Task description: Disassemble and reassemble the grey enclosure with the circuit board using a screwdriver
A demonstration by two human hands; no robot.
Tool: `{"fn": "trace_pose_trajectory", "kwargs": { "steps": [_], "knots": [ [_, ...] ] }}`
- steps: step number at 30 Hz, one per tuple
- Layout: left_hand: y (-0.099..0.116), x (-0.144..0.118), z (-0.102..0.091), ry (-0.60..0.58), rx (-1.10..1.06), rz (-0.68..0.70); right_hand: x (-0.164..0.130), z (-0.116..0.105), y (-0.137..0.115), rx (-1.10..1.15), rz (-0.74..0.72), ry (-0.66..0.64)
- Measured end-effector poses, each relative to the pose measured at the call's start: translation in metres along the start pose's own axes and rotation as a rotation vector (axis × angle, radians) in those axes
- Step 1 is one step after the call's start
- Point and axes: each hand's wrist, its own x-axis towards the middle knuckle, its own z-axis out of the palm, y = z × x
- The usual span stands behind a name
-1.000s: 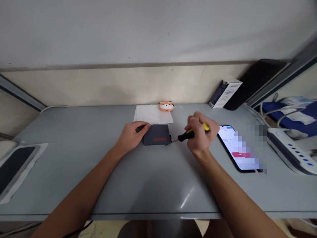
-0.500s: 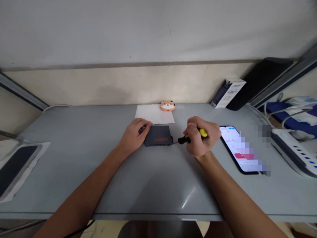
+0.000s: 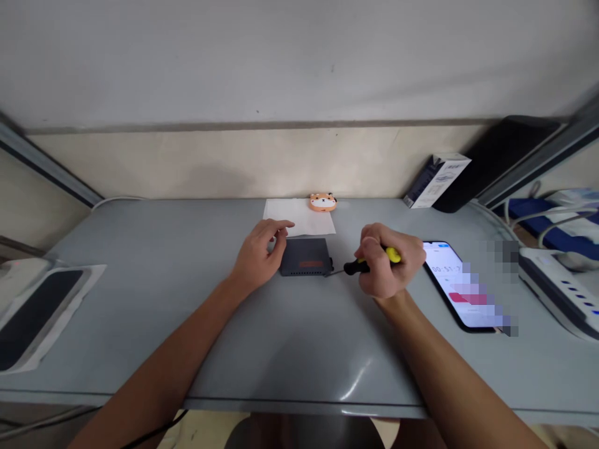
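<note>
- The right hand [image 3: 386, 265] has its grip closed around a screwdriver [image 3: 369, 262]; only the yellow end and the black front part of the handle show, the middle is hidden under the fingers.
- The thin metal shaft of the screwdriver points left and meets the right side of a small dark box [image 3: 306, 257]. The tip itself is too small to make out.
- The dark box lies flat near the middle of the bench [image 3: 187, 299]. A reddish mark is on its near side, but it cannot be read.
- The left hand [image 3: 259, 257] rests against the left side of the box with a loose, half-open grip and holds nothing; it covers that side of the box.
- A white paper [image 3: 299, 217] lies just behind the box, and a small orange animal figure [image 3: 322, 202] stands at its far right corner.
- A phone [image 3: 461, 284] lies to the right of the right hand, screen lit; part of the screen is blurred.
- At the far right a white power strip [image 3: 559, 287] is cut off by the picture edge. At the near left a dark flat device [image 3: 28, 315] on white wrapping is cut off too.
- A white carton [image 3: 437, 181] leans at the far right by the wall.
- The near half of the bench is open, crossed only by the two forearms, and the left part between the box and the flat device is open too.
</note>
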Motion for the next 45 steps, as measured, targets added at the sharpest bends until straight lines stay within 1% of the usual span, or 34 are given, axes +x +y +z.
{"fn": "trace_pose_trajectory", "kwargs": {
  "steps": [4,8,11,18,24,28,32,35,39,41,45],
  "knots": [
    [0.003,0.001,-0.001,0.008,-0.002,0.037,0.001,0.000,-0.001,-0.025,-0.005,-0.016],
    [0.005,0.001,-0.003,-0.017,0.006,0.034,0.001,0.000,-0.002,-0.019,0.047,0.015],
    [0.005,0.002,-0.004,-0.013,0.006,0.037,0.001,0.000,-0.002,-0.026,0.068,0.026],
    [0.003,0.002,-0.003,-0.001,0.009,0.052,0.000,0.002,-0.002,-0.002,-0.033,-0.017],
    [0.004,0.002,-0.003,-0.015,0.025,0.047,-0.001,0.003,-0.004,-0.016,-0.024,-0.018],
    [0.004,0.002,-0.003,0.000,0.010,0.066,0.000,0.002,-0.003,-0.023,0.004,-0.034],
    [0.003,0.002,-0.003,0.000,-0.003,0.072,0.001,0.000,-0.002,-0.030,-0.003,-0.007],
    [0.001,0.001,-0.003,0.011,-0.006,0.097,0.000,0.001,-0.002,0.012,0.000,0.032],
    [0.000,0.002,-0.002,0.015,0.008,0.109,-0.002,0.005,-0.002,0.106,0.064,0.058],
    [0.000,0.002,-0.002,0.009,0.013,0.103,-0.003,0.008,-0.004,0.136,0.102,0.035],
    [0.001,0.003,-0.002,-0.018,0.019,0.072,-0.007,0.016,-0.010,0.100,0.116,-0.088]
  ]
}}
